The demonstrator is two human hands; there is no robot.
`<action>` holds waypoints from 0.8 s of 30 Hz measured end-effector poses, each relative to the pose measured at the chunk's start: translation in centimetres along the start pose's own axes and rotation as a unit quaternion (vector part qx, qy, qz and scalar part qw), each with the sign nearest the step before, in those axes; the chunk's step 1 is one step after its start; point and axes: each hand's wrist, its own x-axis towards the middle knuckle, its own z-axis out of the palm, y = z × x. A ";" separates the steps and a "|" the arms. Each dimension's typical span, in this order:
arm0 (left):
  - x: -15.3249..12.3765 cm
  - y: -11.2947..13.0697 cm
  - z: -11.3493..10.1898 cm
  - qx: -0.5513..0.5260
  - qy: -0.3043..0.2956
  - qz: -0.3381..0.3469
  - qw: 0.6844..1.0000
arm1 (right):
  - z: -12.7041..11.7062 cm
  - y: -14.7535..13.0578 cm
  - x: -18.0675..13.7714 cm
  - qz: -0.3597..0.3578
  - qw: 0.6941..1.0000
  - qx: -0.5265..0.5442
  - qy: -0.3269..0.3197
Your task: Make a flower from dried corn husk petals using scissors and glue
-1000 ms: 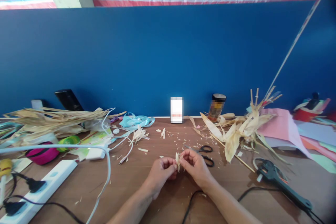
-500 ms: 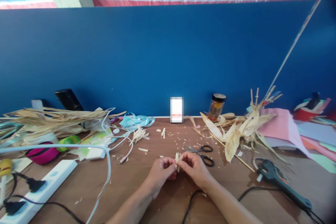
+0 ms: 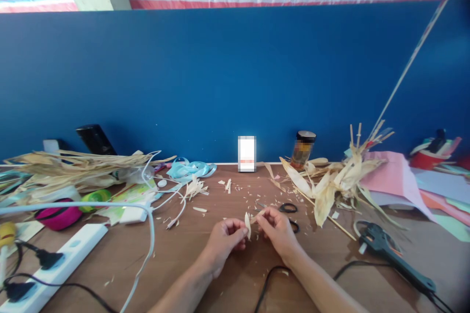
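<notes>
My left hand (image 3: 224, 237) is curled and pinches the lower end of a small pale strip of dried corn husk (image 3: 247, 224) over the brown table (image 3: 205, 274). My right hand (image 3: 276, 227) is closed in a pinch on a thin sliver of husk (image 3: 258, 215) that peels away from the strip towards the right. Black-handled scissors (image 3: 288, 209) lie just behind my right hand, partly hidden by it. Small husk scraps litter the table around both hands.
A pile of corn husks and sticks (image 3: 336, 181) lies at the right, a black glue gun (image 3: 389, 249) with its cord in front of it. Dried leaves (image 3: 73, 166), a white power strip (image 3: 55, 266), cables, a blue ribbon (image 3: 189, 169) and a jar (image 3: 303, 149) stand before the blue partition.
My right hand has moved slightly right and away from the left, pulling a sliver off the husk strip; the two pieces now stand apart.
</notes>
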 end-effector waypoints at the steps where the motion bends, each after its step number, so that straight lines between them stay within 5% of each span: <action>1: 0.0 0.0 0.0 0.003 0.000 0.003 1.000 | 0.1 0.0 -0.1 -0.002 1.000 0.002 -0.016; 6: 0.1 -0.1 0.0 0.008 0.005 0.006 1.000 | 0.4 -0.2 -0.3 -0.008 0.997 0.013 -0.071; 24: 0.2 -0.3 0.1 0.033 0.021 0.007 0.999 | 0.4 -0.3 -0.2 -0.020 0.996 0.008 -0.091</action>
